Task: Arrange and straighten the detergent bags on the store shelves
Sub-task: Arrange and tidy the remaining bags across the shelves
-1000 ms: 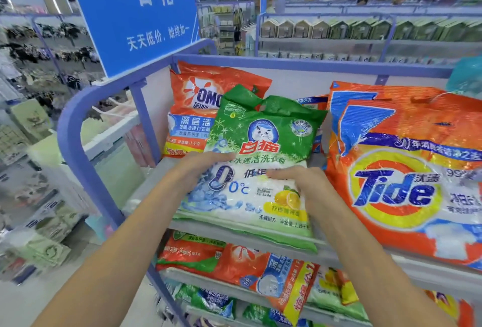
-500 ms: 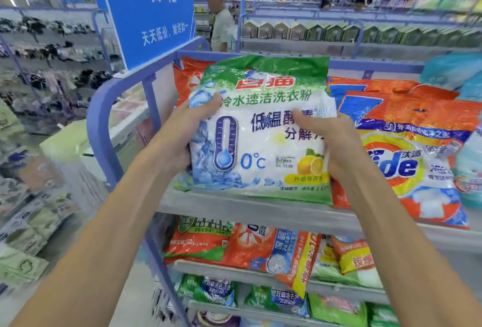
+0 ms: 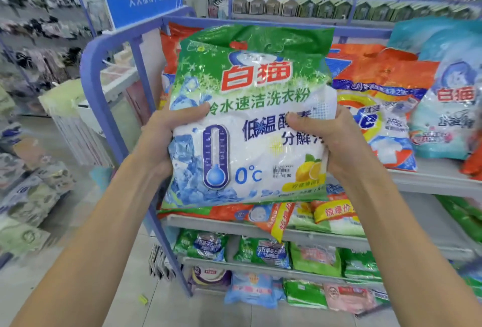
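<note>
The green-and-white detergent bag point(image 3: 250, 118) is held upright in the air in front of the shelf rack point(image 3: 114, 107), clamped at its two sides by the left hand point(image 3: 167, 136) and the right hand point(image 3: 326, 141), thumbs pressed onto its front and the other fingers curled out of sight behind it. On the top shelf behind it, an orange Tide bag point(image 3: 378, 107) and a pale blue bag point(image 3: 448, 107) are leaned, with more bags laid on the lower shelves. On the held bag "白猫", "冷水速洁洗衣粉", "0°C" and a price of 15.00 can be read.

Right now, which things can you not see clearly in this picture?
- Head view: orange bag behind the green bag, mostly covered by it.
- Tide bag: logo partly hidden by the right hand.
- Left hand: fingers behind the bag.
- Bottom shelf bags: blurred.
</note>
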Demonstrator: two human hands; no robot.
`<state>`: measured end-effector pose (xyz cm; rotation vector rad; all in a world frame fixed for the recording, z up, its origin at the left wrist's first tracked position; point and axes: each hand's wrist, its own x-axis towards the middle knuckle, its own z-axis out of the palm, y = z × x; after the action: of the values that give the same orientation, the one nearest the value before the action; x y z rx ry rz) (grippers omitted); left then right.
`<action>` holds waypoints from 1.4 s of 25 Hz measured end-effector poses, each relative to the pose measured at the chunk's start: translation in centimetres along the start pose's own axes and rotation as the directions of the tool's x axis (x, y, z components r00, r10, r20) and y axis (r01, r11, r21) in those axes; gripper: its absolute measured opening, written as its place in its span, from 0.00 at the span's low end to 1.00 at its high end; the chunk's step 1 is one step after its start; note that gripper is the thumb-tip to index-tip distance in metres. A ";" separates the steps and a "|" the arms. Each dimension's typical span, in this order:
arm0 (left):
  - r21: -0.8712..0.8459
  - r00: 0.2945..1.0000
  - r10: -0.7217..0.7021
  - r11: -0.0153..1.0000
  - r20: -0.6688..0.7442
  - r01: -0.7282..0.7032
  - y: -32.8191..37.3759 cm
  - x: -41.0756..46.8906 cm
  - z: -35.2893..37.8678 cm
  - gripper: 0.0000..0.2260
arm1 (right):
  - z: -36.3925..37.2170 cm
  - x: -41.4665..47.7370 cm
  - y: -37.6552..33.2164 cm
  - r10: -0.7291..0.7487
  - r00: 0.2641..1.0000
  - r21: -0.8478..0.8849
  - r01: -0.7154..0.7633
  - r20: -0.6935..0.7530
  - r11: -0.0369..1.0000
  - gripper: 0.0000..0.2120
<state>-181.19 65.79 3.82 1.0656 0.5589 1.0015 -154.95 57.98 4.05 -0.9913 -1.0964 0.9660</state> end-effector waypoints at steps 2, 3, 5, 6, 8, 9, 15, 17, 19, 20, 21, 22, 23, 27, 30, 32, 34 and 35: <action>0.004 1.000 -0.010 1.000 -0.004 0.010 -1.5 -1.8 1.6 0.11 | -1.4 -2.6 0.5 0.027 0.999 0.017 -0.027 -0.019 0.999 0.11; 0.016 1.000 -0.022 1.000 -0.012 0.022 -2.3 -2.8 2.6 0.11 | -2.2 -4.1 0.7 0.046 0.998 0.026 -0.045 -0.037 0.999 0.11; 0.033 0.995 -0.091 0.995 -0.037 0.093 -4.4 -5.0 5.1 0.15 | -4.4 -7.2 1.1 0.101 0.993 0.054 -0.098 -0.056 0.994 0.10; 0.026 0.989 -0.135 0.990 -0.053 0.137 -5.6 -6.2 6.3 0.20 | -5.6 -8.9 1.3 0.129 0.990 0.080 -0.124 -0.058 0.989 0.09; 0.005 0.987 -0.143 0.990 -0.080 0.144 -8.4 -8.6 8.7 0.28 | -8.1 -12.4 1.6 0.198 0.977 0.150 -0.185 -0.080 0.971 0.14; -0.005 0.990 -0.116 0.993 -0.084 0.116 -9.7 -9.8 9.8 0.31 | -9.3 -14.0 1.8 0.241 0.967 0.165 -0.224 -0.088 0.961 0.20; -0.048 0.983 -0.172 0.984 -0.067 0.169 -17.8 -14.9 16.2 0.34 | -16.1 -24.4 4.1 0.415 0.886 0.185 -0.382 -0.206 0.906 0.38; -0.044 0.971 -0.230 0.973 -0.059 0.227 -19.9 -15.2 17.5 0.36 | -18.0 -26.4 4.5 0.432 0.865 0.168 -0.400 -0.257 0.901 0.33; -0.049 0.955 -0.292 0.956 -0.056 0.289 -21.7 -14.8 18.7 0.37 | -19.6 -27.7 4.5 0.456 0.844 0.188 -0.417 -0.282 0.889 0.26; -0.046 0.947 -0.317 0.948 -0.046 0.315 -22.7 -14.5 19.2 0.37 | -20.4 -28.2 4.7 0.466 0.834 0.190 -0.426 -0.296 0.884 0.24; -0.047 0.940 -0.339 0.940 -0.039 0.338 -23.7 -14.1 19.7 0.37 | -21.2 -28.4 4.9 0.472 0.825 0.180 -0.437 -0.310 0.881 0.22; -0.054 0.930 -0.365 0.930 -0.042 0.363 -24.5 -13.7 20.1 0.36 | -22.0 -28.7 5.1 0.480 0.813 0.164 -0.452 -0.330 0.877 0.21; -0.060 0.919 -0.392 0.919 -0.046 0.389 -25.3 -13.2 20.5 0.36 | -22.8 -28.7 5.2 0.485 0.802 0.150 -0.463 -0.349 0.874 0.21; -0.044 0.863 -0.505 0.863 -0.018 0.503 -28.4 -11.2 22.2 0.36 | -25.8 -28.5 5.9 0.483 0.757 0.094 -0.496 -0.441 0.863 0.42; -0.057 0.845 -0.534 0.845 -0.018 0.532 -30.8 -10.0 23.7 0.35 | -28.4 -28.4 6.7 0.485 0.747 0.081 -0.508 -0.455 0.858 0.45; -0.053 0.841 -0.539 0.842 -0.039 0.537 -32.3 -9.3 25.3 0.35 | -30.2 -28.6 7.4 0.512 0.723 0.111 -0.526 -0.463 0.843 0.42; -0.029 0.836 -0.542 0.840 -0.078 0.542 -34.1 -8.5 27.0 0.37 | -32.7 -28.7 8.2 0.542 0.685 0.150 -0.546 -0.487 0.824 0.35; -0.013 0.831 -0.548 0.836 -0.099 0.549 -35.2 -8.0 28.1 0.40 | -34.3 -28.7 8.8 0.554 0.669 0.176 -0.547 -0.496 0.818 0.30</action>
<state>-148.75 41.35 -17.13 0.7973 0.8977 0.5381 -127.80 27.99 -16.90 -1.5206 -0.3055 1.0761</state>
